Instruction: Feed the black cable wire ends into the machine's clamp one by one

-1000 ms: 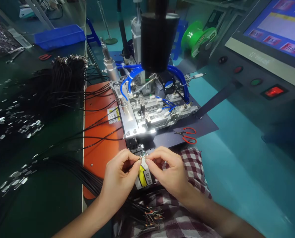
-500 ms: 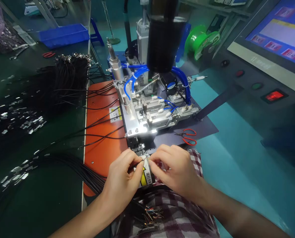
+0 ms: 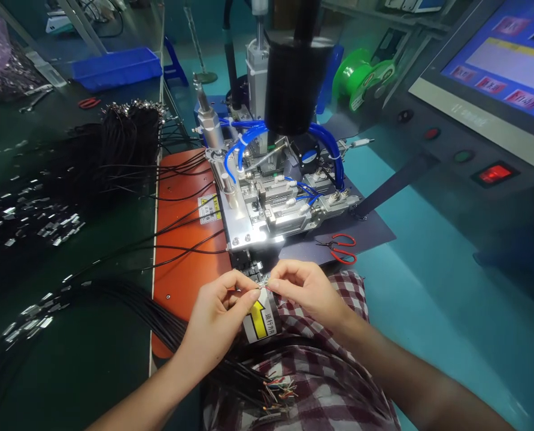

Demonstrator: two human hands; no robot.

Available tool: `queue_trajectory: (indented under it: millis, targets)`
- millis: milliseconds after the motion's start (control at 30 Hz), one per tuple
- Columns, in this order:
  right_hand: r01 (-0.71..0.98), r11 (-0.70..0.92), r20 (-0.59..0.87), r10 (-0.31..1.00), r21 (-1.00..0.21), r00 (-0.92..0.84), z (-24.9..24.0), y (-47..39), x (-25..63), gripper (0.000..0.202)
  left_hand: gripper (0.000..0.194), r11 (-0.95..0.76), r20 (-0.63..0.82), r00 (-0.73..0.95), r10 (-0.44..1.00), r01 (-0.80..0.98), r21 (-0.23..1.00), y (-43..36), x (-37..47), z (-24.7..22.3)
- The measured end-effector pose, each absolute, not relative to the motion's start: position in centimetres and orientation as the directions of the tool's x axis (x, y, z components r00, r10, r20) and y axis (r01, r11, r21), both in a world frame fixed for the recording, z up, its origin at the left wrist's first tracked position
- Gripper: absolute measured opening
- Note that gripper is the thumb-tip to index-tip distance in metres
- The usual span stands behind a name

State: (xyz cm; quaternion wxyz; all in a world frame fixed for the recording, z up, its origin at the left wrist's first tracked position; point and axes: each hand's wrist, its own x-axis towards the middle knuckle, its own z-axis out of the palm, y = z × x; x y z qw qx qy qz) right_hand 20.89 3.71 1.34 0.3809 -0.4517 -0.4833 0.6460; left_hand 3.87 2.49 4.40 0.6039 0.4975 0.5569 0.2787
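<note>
My left hand (image 3: 224,311) pinches the end of a cable with thin wires (image 3: 263,284) between thumb and forefinger. Close beside it, my right hand (image 3: 307,290) has its fingertips pressed on the same thin wires. Both hands are above a label with a yellow arrow (image 3: 258,320), at the front of a metal machine (image 3: 285,209). Below them, a bundle of black cables with stripped, coloured wire ends (image 3: 278,389) lies on the lap. The exact wire tips between the fingers are too small to make out.
Red-handled scissors (image 3: 342,248) lie on the dark plate at right. Black cables cross the orange board (image 3: 186,209). More cables (image 3: 123,131) pile up on the left table. A blue tray (image 3: 117,69), a green spool (image 3: 357,78) and a control screen (image 3: 509,60) stand farther off.
My left fingers have straightened a little, and more of the yellow arrow shows beneath them. My right hand has shifted slightly up and left. The fingertips stay together at the wires.
</note>
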Motion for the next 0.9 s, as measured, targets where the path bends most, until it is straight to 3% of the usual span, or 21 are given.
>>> queue_trajectory:
  millis: [133,367,533,767,900]
  targets:
    - [-0.178,-0.294,-0.203,0.892,-0.939,-0.405,1.0,4.4,21.0,0.017,0.023,0.496,-0.511,0.284,0.811,0.128,0.859,2.7,3.6,4.3]
    - [-0.171,-0.036,0.055,0.864,-0.985,-0.500,0.2,5.6,21.4,0.013,0.021,0.589,-0.564,0.381,0.733,0.059,0.806,3.3,3.1,4.2]
    - [-0.151,0.023,0.102,0.837,-0.988,-0.537,0.7,6.2,21.7,0.008,0.019,0.604,-0.537,0.432,0.724,-0.023,0.796,3.5,2.8,4.2]
    - [-0.273,-0.263,-0.041,0.785,-0.925,-0.619,0.3,6.4,21.1,0.012,0.015,0.317,-0.321,0.310,0.895,0.064,0.946,3.0,3.1,4.1]
    - [-0.236,-0.198,-0.027,0.817,-0.951,-0.576,0.9,6.2,21.2,0.011,0.008,0.116,-0.161,0.285,0.945,0.169,0.979,2.8,3.4,4.3]
